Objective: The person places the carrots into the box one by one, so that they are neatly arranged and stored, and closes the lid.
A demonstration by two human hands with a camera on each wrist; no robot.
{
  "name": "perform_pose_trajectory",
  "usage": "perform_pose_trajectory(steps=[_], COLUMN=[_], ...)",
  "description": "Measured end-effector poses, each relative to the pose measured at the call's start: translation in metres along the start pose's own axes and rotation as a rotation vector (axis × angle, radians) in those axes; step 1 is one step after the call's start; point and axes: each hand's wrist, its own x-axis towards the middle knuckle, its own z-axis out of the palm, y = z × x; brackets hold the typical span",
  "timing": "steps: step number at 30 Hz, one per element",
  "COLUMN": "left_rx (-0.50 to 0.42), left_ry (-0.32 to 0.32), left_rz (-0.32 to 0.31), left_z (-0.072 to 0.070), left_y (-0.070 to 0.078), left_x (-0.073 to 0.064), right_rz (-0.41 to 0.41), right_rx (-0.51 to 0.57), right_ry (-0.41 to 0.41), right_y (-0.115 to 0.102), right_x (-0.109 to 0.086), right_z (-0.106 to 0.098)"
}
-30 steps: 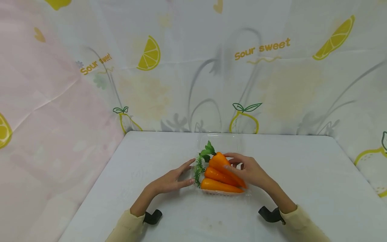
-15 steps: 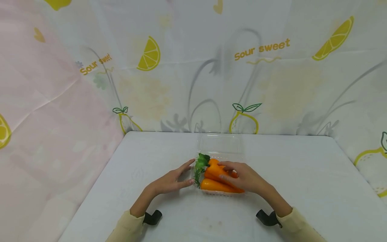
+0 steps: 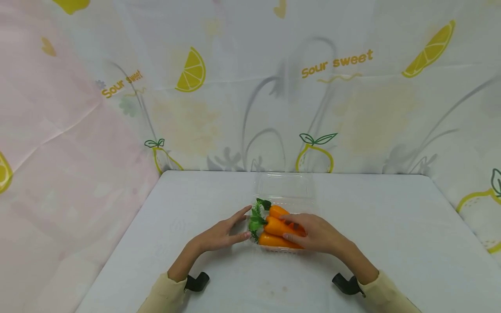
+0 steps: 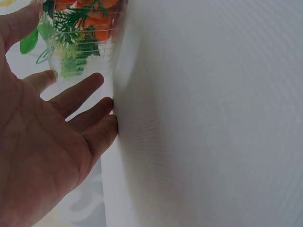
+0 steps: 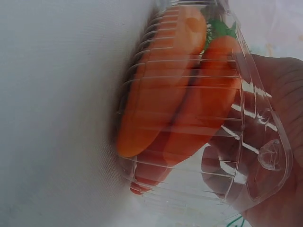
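My right hand [image 3: 321, 232] grips an orange carrot [image 3: 275, 226] with green leaves, thumb on its near side and fingers on its far side. The carrot lies on top of other carrots [image 3: 274, 241] inside a clear plastic clamshell box [image 3: 279, 250]. Its leafy end points left and its tip is hidden under the hand. At the box's left end, my left hand [image 3: 223, 234] is spread, thumb and fingertips right at the wall. The left wrist view shows those fingers [image 4: 80, 92] extended beside the box. Through the ridged wall, the right wrist view shows carrots [image 5: 161, 94] side by side.
The box's clear lid [image 3: 285, 187] is folded back flat on the white table [image 3: 372, 208] behind it. A printed lemon curtain [image 3: 235, 108] hangs along the table's far edge. Black camera mounts [image 3: 198, 281] sit at both wrists.
My right hand has lowered the carrot and brought it nearer over the others; its leaves moved from the back to the left front. The left hand has stayed put.
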Motion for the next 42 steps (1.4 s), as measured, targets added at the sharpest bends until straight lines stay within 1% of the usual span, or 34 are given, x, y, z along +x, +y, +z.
perform_pose_trajectory(steps=[8, 12, 14, 20, 23, 26, 29, 31, 33, 35, 37, 40, 42], left_rx=[0.005, 0.012, 0.01, 0.009, 0.01, 0.012, 0.006, -0.015, -0.064, -0.103, -0.135, -0.139, -0.141], left_ry=[0.003, 0.004, 0.002, 0.007, 0.002, -0.003, -0.001, 0.006, 0.015, 0.044, 0.095, 0.209, 0.277], left_rz=[0.006, 0.003, 0.004, 0.02, 0.024, 0.029, 0.049, 0.061, 0.07, 0.051, 0.027, -0.012, -0.022], left_z=[0.001, 0.001, 0.0, -0.002, -0.003, -0.003, -0.005, -0.006, -0.009, -0.011, -0.013, -0.014, -0.014], left_y=[-0.002, -0.002, -0.003, -0.002, -0.002, -0.002, -0.004, -0.005, -0.004, -0.003, 0.0, 0.003, 0.003], left_x=[0.001, 0.0, 0.0, 0.001, 0.001, 0.002, 0.004, 0.007, 0.01, 0.014, 0.019, 0.031, 0.041], right_rz=[0.038, 0.013, 0.012, 0.068, 0.084, 0.071, 0.065, 0.073, 0.088, 0.108, 0.13, 0.178, 0.215], right_rx=[-0.005, -0.01, -0.015, 0.006, 0.023, 0.039, 0.053, 0.061, 0.051, 0.041, 0.039, 0.041, 0.048], right_ry=[-0.031, -0.019, -0.01, 0.017, 0.055, 0.118, 0.183, 0.225, 0.263, 0.3, 0.335, 0.378, 0.405], right_y=[-0.002, -0.002, -0.002, 0.0, 0.004, 0.008, 0.013, 0.017, 0.022, 0.028, 0.034, 0.044, 0.05], right_x=[-0.003, -0.005, -0.005, -0.008, -0.01, -0.011, -0.01, -0.009, -0.008, -0.006, -0.004, 0.0, 0.003], right_z=[-0.002, -0.003, -0.005, -0.014, -0.019, -0.023, -0.026, -0.028, -0.03, -0.031, -0.033, -0.035, -0.036])
